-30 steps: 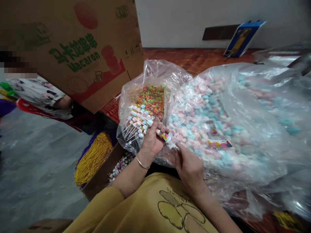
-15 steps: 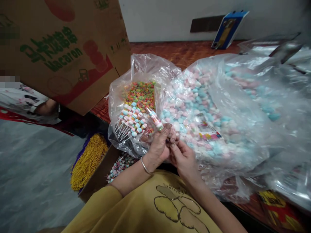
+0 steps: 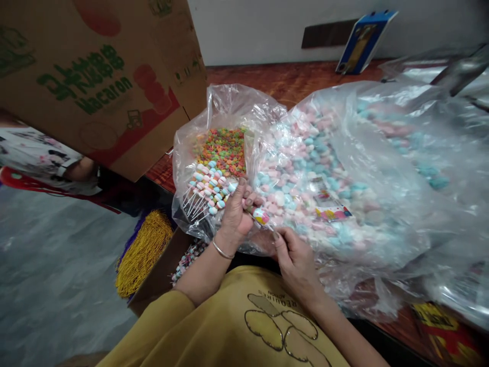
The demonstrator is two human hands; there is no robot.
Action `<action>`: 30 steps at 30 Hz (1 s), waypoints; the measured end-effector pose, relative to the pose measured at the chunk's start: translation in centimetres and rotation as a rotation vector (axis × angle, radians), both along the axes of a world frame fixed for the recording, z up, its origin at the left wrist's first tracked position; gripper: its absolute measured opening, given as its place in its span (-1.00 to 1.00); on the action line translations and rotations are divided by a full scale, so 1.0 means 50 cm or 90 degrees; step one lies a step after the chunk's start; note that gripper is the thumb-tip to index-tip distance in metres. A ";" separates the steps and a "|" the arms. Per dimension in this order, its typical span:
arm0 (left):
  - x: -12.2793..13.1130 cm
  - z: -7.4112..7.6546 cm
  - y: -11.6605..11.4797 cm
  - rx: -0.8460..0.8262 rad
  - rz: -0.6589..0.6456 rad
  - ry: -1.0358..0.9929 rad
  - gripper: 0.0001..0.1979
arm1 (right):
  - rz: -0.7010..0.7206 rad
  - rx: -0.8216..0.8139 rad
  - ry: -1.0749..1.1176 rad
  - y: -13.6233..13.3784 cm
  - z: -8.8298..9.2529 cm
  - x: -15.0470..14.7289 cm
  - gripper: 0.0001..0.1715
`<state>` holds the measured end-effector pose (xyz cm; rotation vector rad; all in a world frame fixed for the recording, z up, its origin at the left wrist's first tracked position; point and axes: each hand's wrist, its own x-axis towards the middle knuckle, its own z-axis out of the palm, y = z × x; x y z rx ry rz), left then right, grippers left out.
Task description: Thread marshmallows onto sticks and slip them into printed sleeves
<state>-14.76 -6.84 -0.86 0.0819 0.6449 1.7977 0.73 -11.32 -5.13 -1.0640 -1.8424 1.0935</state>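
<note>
My left hand [image 3: 237, 210] is closed around a wrapped marshmallow stick [image 3: 261, 216], whose printed pink, yellow and blue wrapper shows below the fingers. Thumb and fingers of my right hand [image 3: 293, 252] pinch the thin end of it, just right of my left hand. Beside my left hand, several marshmallow skewers [image 3: 209, 186] with white sticks lie in a bundle on a clear plastic bag. Behind them is a heap of small ring-shaped candies [image 3: 223, 148] in orange, green and red. Pink, blue and white marshmallows [image 3: 290, 168] fill a large clear bag to the right.
A printed cardboard carton [image 3: 153, 122] stands at the left, with part of another person [image 3: 49, 158] beyond it. A lower box [image 3: 153, 278] holds wrapped pieces near gold twist ties [image 3: 147, 250]. A printed wrapper [image 3: 330, 206] lies on the marshmallow bag. A blue device [image 3: 367, 41] stands by the wall.
My hands have moved apart, the left one going left and up. The wrapped stick, earlier pointing up above my left hand, now shows its printed wrapper below the fingers, toward my right hand.
</note>
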 end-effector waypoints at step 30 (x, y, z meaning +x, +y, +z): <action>0.118 -0.049 -0.069 -0.084 -0.187 0.197 -0.59 | -0.170 0.239 -0.065 0.017 -0.052 -0.019 -0.73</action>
